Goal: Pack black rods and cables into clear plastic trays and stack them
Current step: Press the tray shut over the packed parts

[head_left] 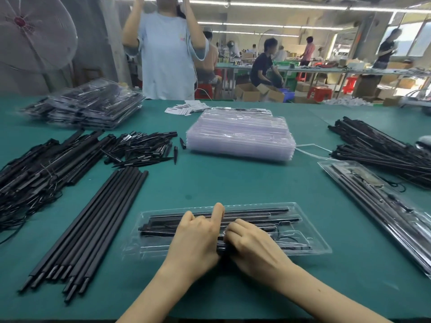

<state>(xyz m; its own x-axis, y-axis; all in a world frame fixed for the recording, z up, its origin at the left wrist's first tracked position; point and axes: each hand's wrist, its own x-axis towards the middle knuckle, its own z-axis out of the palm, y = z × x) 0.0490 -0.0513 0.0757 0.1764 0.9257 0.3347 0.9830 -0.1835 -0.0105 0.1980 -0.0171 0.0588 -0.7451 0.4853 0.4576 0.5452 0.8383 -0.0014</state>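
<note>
A clear plastic tray (323,249) lies on the green table right in front of me, with several black rods (256,209) and a thin black cable (289,237) set in its grooves. My left hand (198,234) is over the tray's middle, fingers curled and forefinger stretched along the rods. My right hand (249,245) lies beside it, touching it, its fingertips curled down onto a rod in the tray. Both hands seem to grip the same rod; the palms hide that part.
Loose long rods (93,229) lie at my left, with cabled rods (35,173) and short black tips (144,145) beyond. Empty trays (240,138) are stacked in the centre. A packed tray (384,206) and a rod bundle (377,150) are right. Packed trays (88,106) are at back left. A person (165,54) stands across the table.
</note>
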